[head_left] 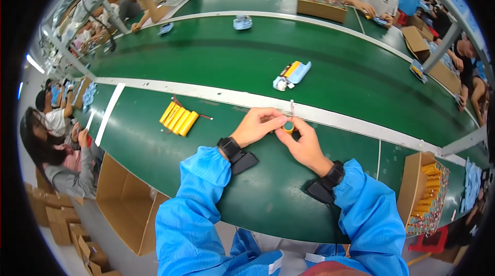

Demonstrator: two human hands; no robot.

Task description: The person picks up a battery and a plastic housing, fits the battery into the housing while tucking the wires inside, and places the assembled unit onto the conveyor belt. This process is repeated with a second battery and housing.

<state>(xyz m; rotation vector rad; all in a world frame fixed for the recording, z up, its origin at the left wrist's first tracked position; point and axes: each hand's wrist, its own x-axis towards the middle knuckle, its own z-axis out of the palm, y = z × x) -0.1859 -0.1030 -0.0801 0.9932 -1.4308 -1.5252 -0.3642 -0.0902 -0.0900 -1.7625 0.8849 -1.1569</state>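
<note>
Near the middle of the head view, the person's two bare hands meet over the green counter [268,204], just short of the white ledge [216,93] that crosses behind them. The right hand [308,147] is clamped with thumb and fingers on a yellow cell [289,126], its round green end facing up. The left hand [256,127] has its thumb and fingers drawn together right beside that cell; whether they pinch its leads cannot be told, as the fingertips hide the spot. A thin lead with a pale connector [292,106] stands up just behind the fingers. Both wrists wear black bands, above blue sleeves [193,198].

Left of the hands, well apart from them, a row of yellow cells [179,119] lies side by side on the counter, with leads sticking out. At the right end, an open carton [411,185] holds many more yellow cells and their wires. Beyond the ledge, a light-blue bundle [292,75] with yellow cells showing lies on a green surface [206,51]. A large open cardboard box [124,198] stands beside the counter at lower left. Other people sit around the far side and at the left.
</note>
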